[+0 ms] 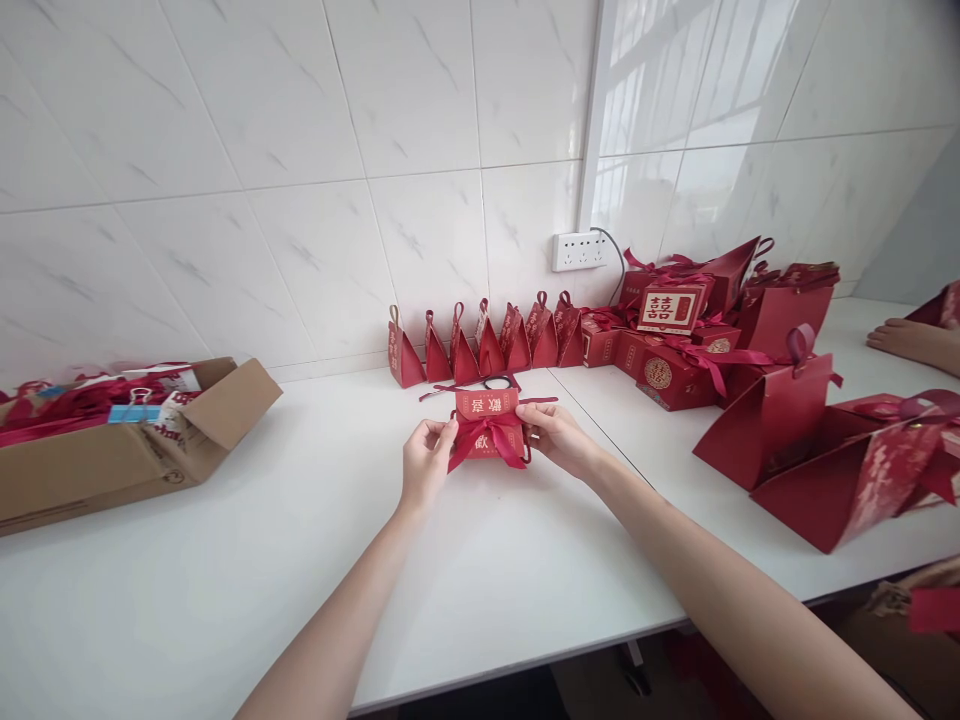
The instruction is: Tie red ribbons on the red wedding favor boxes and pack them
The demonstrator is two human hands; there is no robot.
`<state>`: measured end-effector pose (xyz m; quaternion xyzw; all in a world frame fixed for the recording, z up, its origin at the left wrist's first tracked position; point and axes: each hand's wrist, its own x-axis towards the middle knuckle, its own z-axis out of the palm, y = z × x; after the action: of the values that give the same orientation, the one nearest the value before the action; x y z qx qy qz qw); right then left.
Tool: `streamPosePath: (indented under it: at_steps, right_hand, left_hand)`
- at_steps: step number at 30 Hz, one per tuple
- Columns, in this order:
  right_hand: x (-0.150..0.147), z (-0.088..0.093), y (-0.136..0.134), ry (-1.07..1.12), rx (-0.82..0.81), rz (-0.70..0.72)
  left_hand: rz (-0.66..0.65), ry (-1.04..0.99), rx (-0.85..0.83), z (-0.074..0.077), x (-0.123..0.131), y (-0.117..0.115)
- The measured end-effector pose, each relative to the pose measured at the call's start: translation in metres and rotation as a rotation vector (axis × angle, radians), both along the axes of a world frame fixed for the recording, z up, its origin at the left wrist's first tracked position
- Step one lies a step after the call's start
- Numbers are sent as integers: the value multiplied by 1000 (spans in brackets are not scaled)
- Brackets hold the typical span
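Observation:
A small red gift box (489,403) with gold Chinese characters stands on the white table, a crimson ribbon bow (486,432) tied across its front. My left hand (427,455) grips it at the left side, thumb and fingers pinched by the bow's end. At the right side my right hand (556,434) is closed on the box's upper corner, its fingers partly hidden behind. Right behind the box lie a black ring (496,382) and thin strips of dark red ribbon (541,400).
Several red triangular boxes (456,350) line the tiled wall. To the right are piled red boxes (675,365) and larger red bags (780,420). An open cardboard carton (112,460) of ribbons sits left. Another person's hand (911,340) shows far right. A power strip (579,251) hangs on the wall.

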<state>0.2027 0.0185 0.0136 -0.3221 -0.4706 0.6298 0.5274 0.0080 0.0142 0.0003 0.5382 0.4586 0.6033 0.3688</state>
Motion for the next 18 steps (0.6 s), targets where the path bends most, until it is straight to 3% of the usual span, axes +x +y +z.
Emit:
streamPosePath:
  at_steps: [9, 14, 18]
  right_hand:
    - [0, -6, 1, -134, 102, -67]
    - [4, -6, -6, -621, 461, -153]
    - [6, -9, -6, -815, 549, -88]
  left_hand:
    - [70, 124, 40, 2, 1, -3]
    - [24, 152, 91, 6, -7, -2]
    - [17, 150, 90, 9, -8, -4]
